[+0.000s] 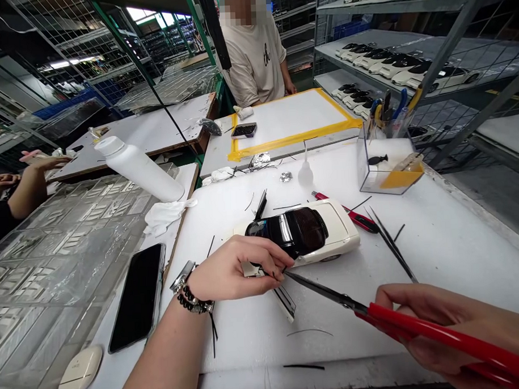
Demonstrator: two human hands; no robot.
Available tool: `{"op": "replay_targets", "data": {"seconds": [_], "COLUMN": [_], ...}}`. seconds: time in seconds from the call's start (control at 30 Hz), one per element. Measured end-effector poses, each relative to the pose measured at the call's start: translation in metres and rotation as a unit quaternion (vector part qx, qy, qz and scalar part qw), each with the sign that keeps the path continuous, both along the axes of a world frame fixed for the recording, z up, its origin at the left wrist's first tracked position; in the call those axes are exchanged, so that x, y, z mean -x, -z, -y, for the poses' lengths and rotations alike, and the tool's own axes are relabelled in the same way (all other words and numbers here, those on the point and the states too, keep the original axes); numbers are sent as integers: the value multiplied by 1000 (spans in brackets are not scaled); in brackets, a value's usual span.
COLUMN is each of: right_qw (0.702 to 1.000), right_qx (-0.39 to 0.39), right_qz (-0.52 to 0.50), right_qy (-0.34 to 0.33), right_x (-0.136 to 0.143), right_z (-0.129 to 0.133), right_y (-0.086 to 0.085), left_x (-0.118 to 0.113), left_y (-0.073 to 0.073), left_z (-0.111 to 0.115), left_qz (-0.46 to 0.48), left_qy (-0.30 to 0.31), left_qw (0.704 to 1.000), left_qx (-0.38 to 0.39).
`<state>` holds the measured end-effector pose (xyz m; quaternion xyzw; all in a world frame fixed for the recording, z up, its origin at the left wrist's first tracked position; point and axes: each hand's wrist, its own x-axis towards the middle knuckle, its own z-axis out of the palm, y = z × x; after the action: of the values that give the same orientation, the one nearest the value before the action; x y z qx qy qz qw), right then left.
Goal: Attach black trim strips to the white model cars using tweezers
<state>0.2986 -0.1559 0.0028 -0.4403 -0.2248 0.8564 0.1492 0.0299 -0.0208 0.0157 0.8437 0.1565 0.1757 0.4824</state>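
Note:
A cream model car (335,229) with a black roof stands on the white work surface, one door (285,304) swung out toward me. My left hand (247,266) is at the car's near side, thumb and fingers pinched on a small dark piece that is mostly hidden. In my right hand (442,318) are red-handled scissors (383,315), their blades pointing left. The blade tips meet the fingertips of my left hand and look nearly closed. Black strips (303,366) lie scattered on the surface.
Tweezers (391,241) and a red cutter (362,220) lie right of the car. Behind are a blower bulb (305,173) and tool box (390,167). At left are a phone (137,298), white bottle (139,167) and parts trays (74,246). A person (255,58) stands beyond; another's hands show far left.

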Motion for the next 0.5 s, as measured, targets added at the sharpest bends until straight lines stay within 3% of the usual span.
{"op": "replay_targets", "data": {"seconds": [0.2, 0.5], "right_qw": [1000, 998], "right_qx": [0, 12], "right_qz": [-10, -56], "right_qy": [-2, 3], "right_x": [-3, -9], "right_z": [2, 8], "right_y": [2, 21], "left_x": [-1, 0], "left_y": [0, 2], "left_z": [-1, -1], "left_qz": [0, -9], "left_qy": [3, 0], "left_qw": [1000, 999], "left_qx": [4, 34]}}
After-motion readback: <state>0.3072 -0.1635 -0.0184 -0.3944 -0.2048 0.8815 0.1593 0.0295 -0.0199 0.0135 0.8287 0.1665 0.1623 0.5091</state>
